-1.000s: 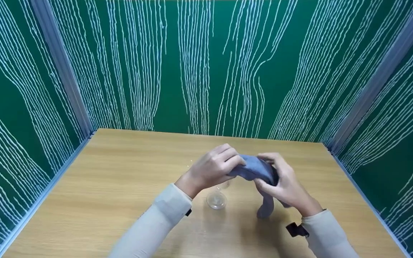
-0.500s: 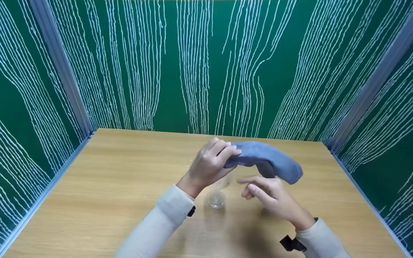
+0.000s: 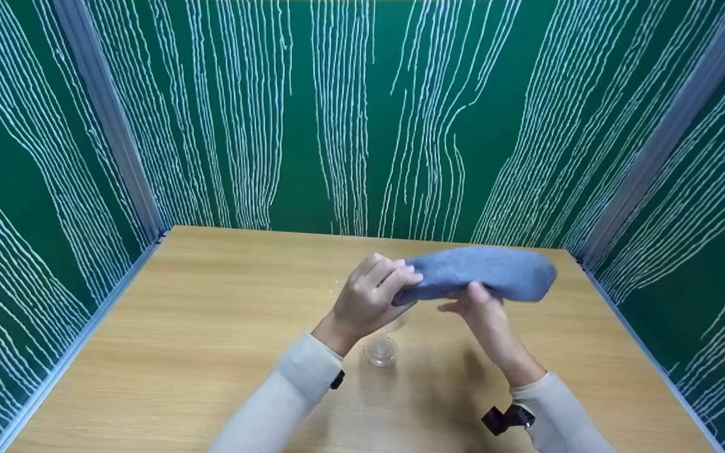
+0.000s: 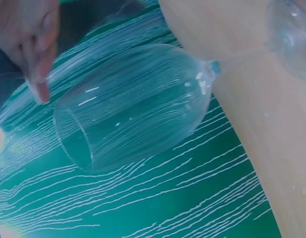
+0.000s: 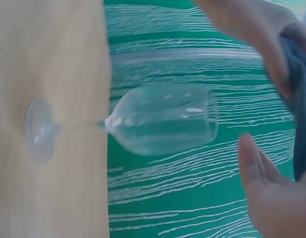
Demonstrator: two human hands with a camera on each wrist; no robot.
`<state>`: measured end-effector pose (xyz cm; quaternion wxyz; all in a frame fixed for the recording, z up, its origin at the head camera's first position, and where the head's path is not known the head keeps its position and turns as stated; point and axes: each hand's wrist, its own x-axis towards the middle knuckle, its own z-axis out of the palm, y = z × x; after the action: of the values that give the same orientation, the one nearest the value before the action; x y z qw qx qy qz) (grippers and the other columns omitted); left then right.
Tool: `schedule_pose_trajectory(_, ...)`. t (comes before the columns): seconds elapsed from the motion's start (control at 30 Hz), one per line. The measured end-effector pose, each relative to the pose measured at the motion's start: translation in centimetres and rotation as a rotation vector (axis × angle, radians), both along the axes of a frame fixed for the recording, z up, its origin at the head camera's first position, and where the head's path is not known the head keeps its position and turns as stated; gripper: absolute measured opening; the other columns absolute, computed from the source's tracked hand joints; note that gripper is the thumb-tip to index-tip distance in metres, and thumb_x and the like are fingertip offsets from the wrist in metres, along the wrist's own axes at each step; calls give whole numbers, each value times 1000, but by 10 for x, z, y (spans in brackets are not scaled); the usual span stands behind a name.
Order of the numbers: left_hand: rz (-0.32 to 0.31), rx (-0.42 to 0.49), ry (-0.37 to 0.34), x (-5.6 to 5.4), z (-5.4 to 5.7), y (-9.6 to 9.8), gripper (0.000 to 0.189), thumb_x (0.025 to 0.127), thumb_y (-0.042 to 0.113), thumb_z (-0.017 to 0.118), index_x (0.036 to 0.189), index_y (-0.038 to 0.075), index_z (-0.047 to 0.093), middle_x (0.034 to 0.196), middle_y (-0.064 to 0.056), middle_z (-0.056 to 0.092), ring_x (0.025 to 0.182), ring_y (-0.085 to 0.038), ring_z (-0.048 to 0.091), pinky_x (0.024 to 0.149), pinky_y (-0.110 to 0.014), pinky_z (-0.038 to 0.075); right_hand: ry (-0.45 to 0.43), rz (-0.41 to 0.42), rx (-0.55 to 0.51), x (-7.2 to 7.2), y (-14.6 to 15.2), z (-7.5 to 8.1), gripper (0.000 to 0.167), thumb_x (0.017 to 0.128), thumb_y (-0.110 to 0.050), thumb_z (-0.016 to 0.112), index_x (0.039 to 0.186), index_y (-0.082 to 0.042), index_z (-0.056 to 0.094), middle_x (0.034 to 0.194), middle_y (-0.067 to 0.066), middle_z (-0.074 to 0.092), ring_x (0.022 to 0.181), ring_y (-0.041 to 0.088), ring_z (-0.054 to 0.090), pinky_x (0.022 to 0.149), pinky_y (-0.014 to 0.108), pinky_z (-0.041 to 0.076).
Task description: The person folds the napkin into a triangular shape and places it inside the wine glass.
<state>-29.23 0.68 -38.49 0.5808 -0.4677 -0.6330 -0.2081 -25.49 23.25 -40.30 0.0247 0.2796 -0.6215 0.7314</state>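
A blue-grey cloth (image 3: 488,272) is held up over the table by my left hand (image 3: 372,296), whose fingers are curled round its left end. The cloth's free end stretches to the right. Just beneath the cloth is my right hand (image 3: 488,324), thumb raised over its lower edge; whether it touches is unclear. Its fingers (image 4: 41,64) look straight in the left wrist view. Below and between the hands a clear wine glass (image 5: 162,119) stands upright on its foot. In the head view only its foot (image 3: 381,351) and part of the bowl show; the left hand hides the rest.
The wooden table (image 3: 211,314) carries the glass and ends at green walls (image 3: 303,157) with wavy white lines. Grey posts (image 3: 636,163) stand at the back corners. A few tiny pale specks (image 3: 336,283) show left of the left hand.
My right hand let go of the cloth and dropped below it, then rose back under it. The cloth's free end swung out to the right. My left hand kept its grip; the glass stayed put.
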Motion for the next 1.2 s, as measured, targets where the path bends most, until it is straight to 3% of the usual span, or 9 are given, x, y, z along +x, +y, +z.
schedule_pose_trajectory(0.1, -3, -29, 14, 0, -6, 0, 26, 77, 10, 85, 97, 7, 69, 97, -6, 64, 86, -19, 59, 81, -25, 52, -34, -36, -114, 1, -3, 9, 48, 108, -36, 37, 142, -2, 28, 136, 10, 48, 117, 20, 56, 95, 37, 48)
schedule_pose_trajectory(0.17, 6, -51, 24, -1, -9, -1, 26, 77, 10, 85, 98, 8, 69, 97, -6, 64, 85, -20, 59, 81, -24, 52, -80, -92, -121, 1, -3, 15, 47, 108, -33, 39, 143, -3, 25, 137, 13, 45, 116, 20, 57, 96, 36, 49)
schedule_pose_trajectory(0.3, 32, -90, 21, 0, -14, -2, 28, 76, 11, 86, 98, 8, 69, 96, -6, 64, 84, -19, 58, 80, -25, 52, -163, -209, -37, 3, -1, 24, 47, 108, -32, 45, 141, -4, 28, 135, 17, 47, 114, 20, 58, 97, 33, 49)
schedule_pose_trajectory(0.43, 42, -100, -30, 1, -14, -3, 29, 76, 11, 84, 100, 8, 68, 96, -5, 61, 83, -19, 56, 77, -25, 51, -156, -255, 67, 2, 1, 29, 54, 106, -38, 47, 143, -5, 25, 139, 16, 45, 121, 21, 56, 101, 28, 46)
schedule_pose_trajectory(0.6, 27, -100, -156, 3, -9, -2, 35, 84, 25, 82, 113, 11, 69, 98, -5, 59, 84, -19, 53, 76, -27, 48, -36, -314, 96, -3, 1, 39, 47, 106, -34, 49, 134, 2, 45, 128, 18, 59, 114, 23, 62, 97, 31, 49)
schedule_pose_trajectory(0.7, -4, -97, -272, 5, -6, -3, 40, 87, 34, 79, 120, 13, 69, 100, -5, 61, 88, -18, 54, 79, -25, 48, 75, -399, 184, -6, 1, 46, 39, 106, -29, 51, 125, 4, 55, 119, 16, 65, 109, 21, 64, 95, 28, 49)
schedule_pose_trajectory(0.9, -71, -29, -471, 9, 5, -4, 33, 94, 27, 73, 123, 13, 68, 105, -5, 64, 96, -15, 59, 83, -21, 51, 200, -520, 370, -7, -4, 61, 35, 105, -26, 54, 120, 5, 60, 115, 11, 64, 107, 16, 58, 93, 22, 42)
schedule_pose_trajectory(1.03, -126, 48, -567, 11, 17, -1, 38, 96, 24, 69, 132, 14, 63, 113, -5, 63, 99, -12, 61, 82, -22, 52, 279, -551, 402, -8, -11, 72, 31, 104, -23, 57, 118, 4, 61, 112, 10, 65, 103, 16, 58, 89, 23, 43)
schedule_pose_trajectory(1.2, -156, 143, -647, 11, 29, 2, 41, 97, 24, 68, 137, 16, 62, 115, -6, 60, 89, -13, 62, 76, -23, 54, 360, -511, 419, -14, -23, 83, 34, 102, -19, 59, 127, 3, 55, 118, 10, 63, 106, 18, 59, 91, 28, 46)
